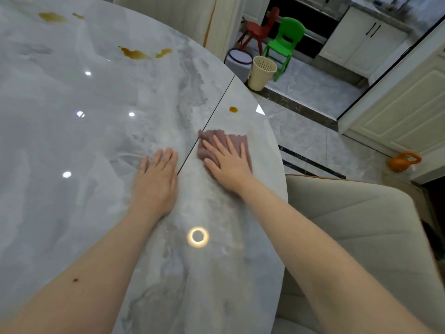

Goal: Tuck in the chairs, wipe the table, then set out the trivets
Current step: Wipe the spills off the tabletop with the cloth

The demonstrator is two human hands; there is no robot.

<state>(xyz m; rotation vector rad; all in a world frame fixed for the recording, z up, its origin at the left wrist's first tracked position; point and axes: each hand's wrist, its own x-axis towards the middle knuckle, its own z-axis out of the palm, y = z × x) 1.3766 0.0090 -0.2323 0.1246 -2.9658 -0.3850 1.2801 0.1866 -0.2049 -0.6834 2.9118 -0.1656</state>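
Fingers [166, 157] of our left hand [156, 182] lie straight and close together, flat on the glossy grey marble-patterned counter [84, 141], holding nothing. Far to the left and beyond that hand we see amber-brown spill patches: one near the far edge [51, 16] and a longer streak [137, 54] further right. Bright ceiling lights reflect in the surface, among them a glowing ring [198, 237] between our two forearms.

Just right of the left hand a thin dark seam [207, 126] runs through the counter. Across it, our right hand [228, 162] presses down on a dusty mauve wiping cloth [237, 141], its fingers straight and slightly spread, palm flat on the fabric. The cloth lies spread on the counter near its curved right edge, touching the seam at its left corner. A small round amber spot [233, 109] sits a little beyond the cloth, not touching it.

Right of the counter, a beige upholstered chair [349, 225] stands close against its edge. Further off on the grey tiled floor we see a cream plastic bin [261, 73], a grey bin with a dark rim [238, 61] beside it, a small red plastic chair [260, 27], a small green plastic chair [286, 37], and at far right an orange kettle-shaped object [403, 161] by the cream cabinets [397, 104].
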